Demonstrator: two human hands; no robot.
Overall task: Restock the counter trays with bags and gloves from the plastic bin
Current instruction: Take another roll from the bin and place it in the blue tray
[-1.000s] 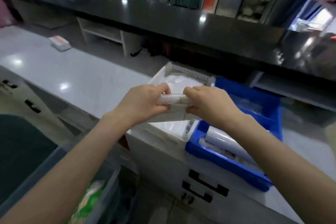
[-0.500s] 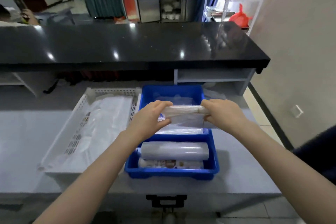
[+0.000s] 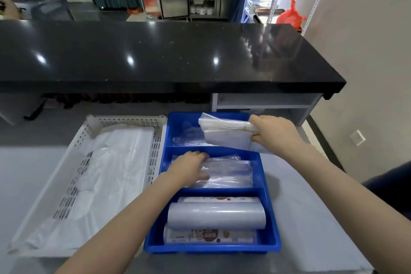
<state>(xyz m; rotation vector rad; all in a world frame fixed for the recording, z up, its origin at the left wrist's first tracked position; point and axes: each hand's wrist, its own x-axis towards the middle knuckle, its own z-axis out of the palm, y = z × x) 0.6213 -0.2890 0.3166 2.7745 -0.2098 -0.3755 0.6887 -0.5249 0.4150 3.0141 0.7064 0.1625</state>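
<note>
A blue tray (image 3: 271, 213) with three compartments sits on the grey counter in front of me. My right hand (image 3: 274, 132) grips a folded bundle of clear plastic bags (image 3: 224, 132) above the tray's far compartment. My left hand (image 3: 189, 168) rests palm down on a flat stack of clear bags (image 3: 231, 173) in the middle compartment, fingers apart. The near compartment holds a roll of clear film (image 3: 216, 216) and printed packets (image 3: 211, 237). A white perforated tray (image 3: 73, 176) with white plastic bags (image 3: 115, 162) lies to the left of the blue one.
A raised black countertop (image 3: 155, 55) runs across behind both trays, with an open shelf (image 3: 262, 101) under its right end. A beige wall (image 3: 367, 73) with a socket closes the right side. Bare grey counter (image 3: 311, 218) lies right of the blue tray.
My left hand let go of the bundle and dropped onto the bags in the middle compartment. My right hand carried the bundle up and right over the far compartment.
</note>
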